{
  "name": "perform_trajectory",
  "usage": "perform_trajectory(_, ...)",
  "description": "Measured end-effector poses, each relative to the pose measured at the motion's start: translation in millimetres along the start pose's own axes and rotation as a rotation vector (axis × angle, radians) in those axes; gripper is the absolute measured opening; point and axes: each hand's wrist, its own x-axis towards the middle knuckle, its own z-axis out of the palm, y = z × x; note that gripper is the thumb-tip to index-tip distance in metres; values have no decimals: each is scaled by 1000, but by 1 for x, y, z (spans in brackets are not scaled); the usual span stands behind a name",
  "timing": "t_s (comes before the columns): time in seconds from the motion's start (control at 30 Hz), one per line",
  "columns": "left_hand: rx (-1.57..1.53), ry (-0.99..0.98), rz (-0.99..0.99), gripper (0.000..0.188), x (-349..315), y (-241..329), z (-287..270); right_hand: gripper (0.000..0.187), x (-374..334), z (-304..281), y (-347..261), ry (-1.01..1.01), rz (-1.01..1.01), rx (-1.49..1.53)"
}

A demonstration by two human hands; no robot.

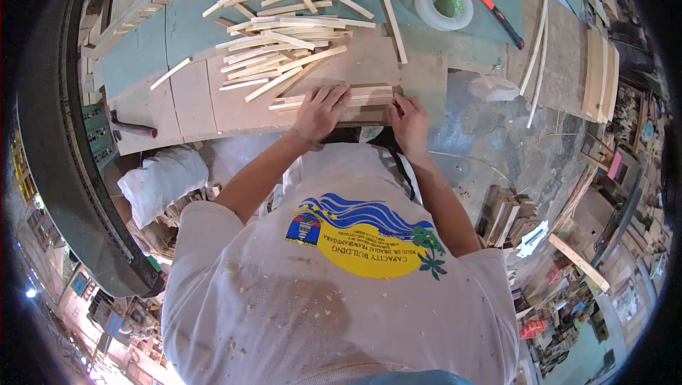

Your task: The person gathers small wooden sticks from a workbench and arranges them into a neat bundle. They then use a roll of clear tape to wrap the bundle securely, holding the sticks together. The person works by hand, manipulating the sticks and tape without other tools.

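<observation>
A small row of pale wooden strips (pixel 369 94) lies side by side at the near edge of the workbench, in front of my body. My left hand (pixel 323 109) is laid across their left part, fingers bent over them and gripping. At their right end my right hand (pixel 410 118) is closed, with thumb and fingertips against the strip ends. Part of the strips is hidden under my left hand. Just beyond lies a loose, criss-crossed heap of similar wooden strips (pixel 284 37).
A roll of tape (pixel 444 3) and an orange-and-black handled tool (pixel 490 7) lie at the far right of the workbench (pixel 192 97). A dark curved handle (pixel 133 128) is near its left edge. Long thin boards (pixel 600 76) stand to the right. A large dark machine frame (pixel 67 136) rises at left.
</observation>
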Motion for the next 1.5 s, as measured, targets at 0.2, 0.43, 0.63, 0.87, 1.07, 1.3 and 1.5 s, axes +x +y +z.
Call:
perform_trajectory(0.2, -39, -3, 13, 45, 1, 0, -5, 28, -2, 5, -3, 36, 9, 28)
perform_trajectory(0.43, -43, 38, -11, 43, -1, 0, 2, 23, 0, 1, -7, 12, 49, 10)
perform_trajectory(0.63, -65, 77, -12, 41, 1, 0, 4, 21, -1, 4, 0, 7, 66, 6)
perform_trajectory(0.87, -8, 9, -26, 43, -3, -5, 4, 21, 6, 4, 1, 1, -57, -2)
perform_trajectory(1.07, -5, 60, -19, 46, -7, -2, 11, 31, 29, -13, -42, -4, 33, 21)
perform_trajectory(1.3, 64, 89, -59, 46, -11, 1, 19, 35, 136, 29, -108, 17, -568, -62)
perform_trajectory(1.5, 51, 157, -193, 40, -8, 17, 20, 27, 200, 69, -128, -195, -401, -316)
